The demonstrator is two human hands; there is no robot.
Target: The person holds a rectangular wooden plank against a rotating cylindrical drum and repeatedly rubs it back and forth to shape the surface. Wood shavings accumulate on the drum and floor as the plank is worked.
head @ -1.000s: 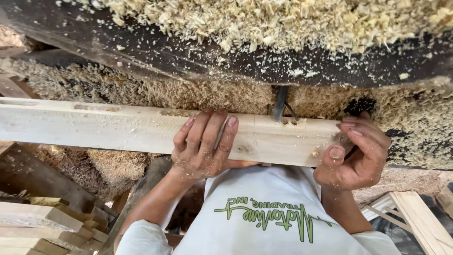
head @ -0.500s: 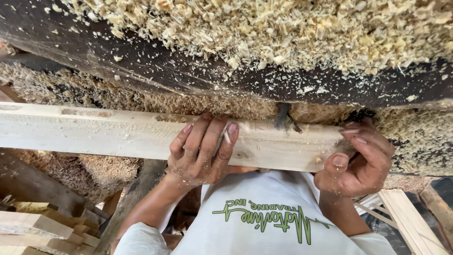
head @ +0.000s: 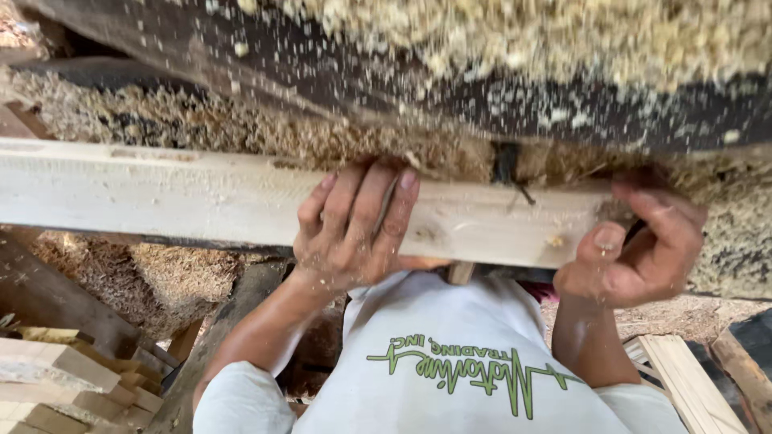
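A long pale wooden plank (head: pixel 161 197) lies crosswise in front of me against a machine bed heaped with sawdust. My left hand (head: pixel 354 229) presses on its middle, fingers draped over the top face. My right hand (head: pixel 635 253) is curled round the plank's right end, thumb up against the end grain. A dark metal part (head: pixel 507 165) sticks up just behind the plank, between my hands. My white shirt (head: pixel 450 354) with green print fills the lower middle.
A dark sloping edge of the machine (head: pixel 338 76) runs above the plank, with thick sawdust (head: pixel 523 32) on it and loose chips in the air. Cut wooden pieces (head: pixel 56 378) are stacked at lower left. Wooden slats (head: pixel 691 386) lie at lower right.
Both hands have stayed on the plank, which has shifted slightly to the right. The view has drawn closer, and more sawdust flecks are in the air.
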